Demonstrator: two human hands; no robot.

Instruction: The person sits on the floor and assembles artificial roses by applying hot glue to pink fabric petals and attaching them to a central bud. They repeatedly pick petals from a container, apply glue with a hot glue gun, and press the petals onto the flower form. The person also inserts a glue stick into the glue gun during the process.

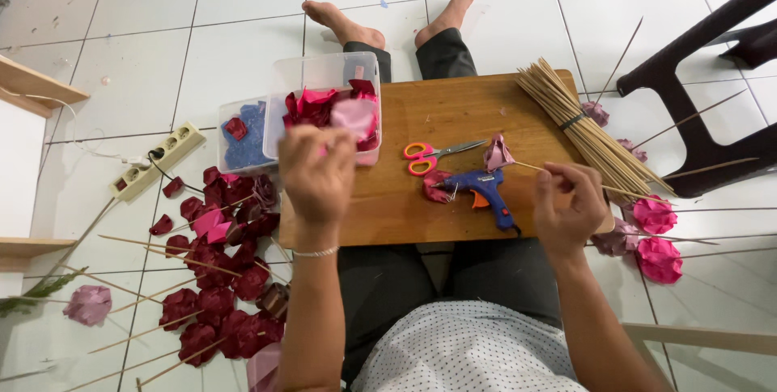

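In the head view, the left hand (317, 172) is raised over the front edge of a clear plastic box (324, 76). Its fingers are bent together, and whether they pinch a petal I cannot tell, because the back of the hand hides the fingertips. The box holds loose fabric petals (336, 109) in pink and dark red, soft and a little shiny.

The right hand (571, 202) is closed around a thin wooden stick (530, 166). At the far end of this stick sits a small mauve rose bud (497, 152), folded from fabric, above the wooden tabletop (461, 109) that lies across the person's lap.

Just below the bud lies a blue glue gun (481, 187), and to its left are scissors (433, 154) with orange and red handles. A bundle of bamboo sticks (579, 125), tied with a dark band, lies slanted on the right part of the board. On the white tiled floor (227, 12) at the left lie many finished dark red roses (218, 295) on sticks.
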